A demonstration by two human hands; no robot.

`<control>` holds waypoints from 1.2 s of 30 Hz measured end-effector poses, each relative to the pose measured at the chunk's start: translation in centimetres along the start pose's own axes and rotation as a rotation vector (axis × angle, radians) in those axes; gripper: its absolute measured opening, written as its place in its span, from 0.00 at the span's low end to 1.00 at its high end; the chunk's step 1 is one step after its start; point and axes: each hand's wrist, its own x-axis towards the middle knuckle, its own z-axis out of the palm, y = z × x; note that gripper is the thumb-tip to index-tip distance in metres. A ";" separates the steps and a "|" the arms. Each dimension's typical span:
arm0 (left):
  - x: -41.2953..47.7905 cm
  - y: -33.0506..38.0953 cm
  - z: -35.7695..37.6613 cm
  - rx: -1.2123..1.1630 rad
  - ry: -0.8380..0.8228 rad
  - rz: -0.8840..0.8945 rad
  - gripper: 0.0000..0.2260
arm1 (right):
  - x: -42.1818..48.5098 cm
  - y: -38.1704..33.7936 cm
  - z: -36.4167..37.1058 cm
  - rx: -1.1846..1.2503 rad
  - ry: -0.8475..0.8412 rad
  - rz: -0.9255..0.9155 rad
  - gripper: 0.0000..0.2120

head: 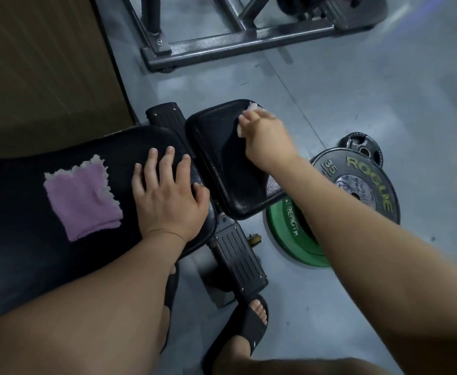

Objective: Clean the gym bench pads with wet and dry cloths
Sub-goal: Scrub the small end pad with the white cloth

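Grey gym floor (330,104): wiping step; right hand (265,139) grips crumpled white cloth (253,106) on black seat pad (222,158), left hand (168,190) flat. Next: wipe nearer half.

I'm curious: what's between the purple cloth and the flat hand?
Nothing: the head view shows only bare black vinyl bench pad between the purple square cloth and the left hand.

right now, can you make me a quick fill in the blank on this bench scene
1. The right hand wipes the seat pad with a ____ cloth.
2. The loose cloth on the long pad is ____.
3. The black plate reads 35 and ____.
Missing: white; purple; ROGUE
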 end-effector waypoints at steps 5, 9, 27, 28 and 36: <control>0.0 -0.1 0.2 -0.025 -0.010 0.007 0.25 | -6.5 -2.6 1.7 0.063 0.092 -0.157 0.13; 0.0 0.0 -0.2 -0.023 -0.051 -0.007 0.26 | -12.4 -3.3 1.8 0.142 0.139 -0.176 0.11; 1.5 -9.7 -12.2 -0.459 -0.287 -0.258 0.05 | -7.8 -9.9 -1.3 0.364 0.398 0.002 0.20; 1.7 -10.7 -12.5 -0.395 -0.263 -0.291 0.04 | -7.2 -11.5 -1.7 0.393 0.387 -0.053 0.18; 1.7 -13.6 -12.3 -0.238 -0.389 -0.651 0.29 | -3.2 -19.3 -0.1 0.360 0.154 -0.313 0.11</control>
